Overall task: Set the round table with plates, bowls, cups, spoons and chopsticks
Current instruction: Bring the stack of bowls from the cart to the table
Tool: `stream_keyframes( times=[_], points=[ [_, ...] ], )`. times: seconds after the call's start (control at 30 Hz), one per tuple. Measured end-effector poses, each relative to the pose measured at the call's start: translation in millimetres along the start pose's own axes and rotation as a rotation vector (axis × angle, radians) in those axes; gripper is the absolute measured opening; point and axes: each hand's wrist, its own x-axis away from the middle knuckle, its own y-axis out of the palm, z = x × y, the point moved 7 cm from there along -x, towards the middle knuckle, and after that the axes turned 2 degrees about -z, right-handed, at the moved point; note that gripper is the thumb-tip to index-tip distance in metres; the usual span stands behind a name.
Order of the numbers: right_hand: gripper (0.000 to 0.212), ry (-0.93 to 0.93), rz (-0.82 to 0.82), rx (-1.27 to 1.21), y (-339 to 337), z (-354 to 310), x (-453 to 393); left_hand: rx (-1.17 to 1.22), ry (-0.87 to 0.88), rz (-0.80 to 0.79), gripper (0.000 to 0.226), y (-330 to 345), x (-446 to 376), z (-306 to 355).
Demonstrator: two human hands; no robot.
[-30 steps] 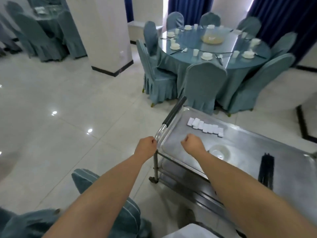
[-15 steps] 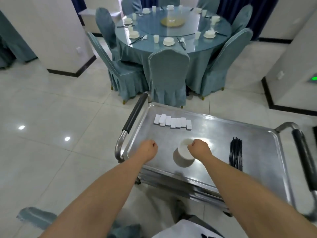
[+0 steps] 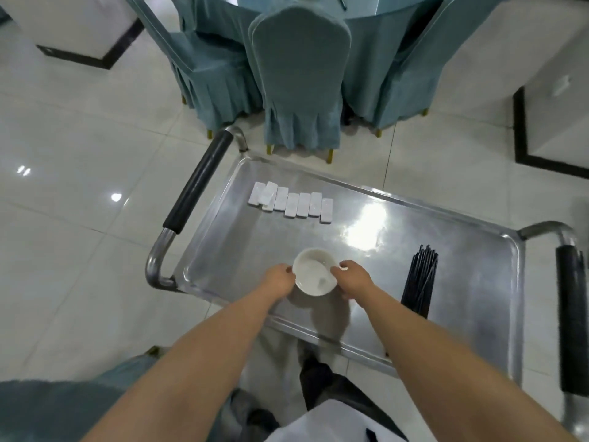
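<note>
A white bowl (image 3: 314, 272) sits near the front of the steel cart tray (image 3: 366, 250). My left hand (image 3: 279, 280) grips its left rim and my right hand (image 3: 352, 279) grips its right rim. A row of several white chopstick rests (image 3: 291, 204) lies at the tray's far left. A bundle of black chopsticks (image 3: 420, 279) lies at the tray's right. Only the blue-clothed edge of the round table (image 3: 376, 14) shows at the top.
Blue-covered chairs (image 3: 299, 74) stand between the cart and the table. The cart has black-gripped handles on the left (image 3: 199, 186) and on the right (image 3: 572, 317). White pillars with black bases stand at top left and at right. Another blue chair is at bottom left.
The view has tilted down over the cart. Both hands moved in from fists above the tray and now hold the bowl by its two sides.
</note>
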Motion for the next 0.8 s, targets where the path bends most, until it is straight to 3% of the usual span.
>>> stream_keyframes(
  times=[0.07,0.23,0.43,0.8],
  points=[
    [0.03,-0.025,-0.036,0.01,4.1,-1.2,-7.9,0.132,-0.044,0.012,0.03,6.5,-5.1,-2.2],
    [0.035,-0.005,-0.03,-0.077,5.1,-6.0,-14.6,0.541,-0.184,0.055,0.027,9.6,-3.2,-9.9],
    [0.028,-0.066,-0.031,-0.164,17.4,-56.8,5.4,0.711,-0.138,0.145,0.024,-36.8,26.2,-28.5],
    [0.022,-0.332,-0.139,-0.108,163.8,-166.1,123.6,1.165,-0.084,0.405,0.014,-129.8,160.8,-191.3]
  ],
)
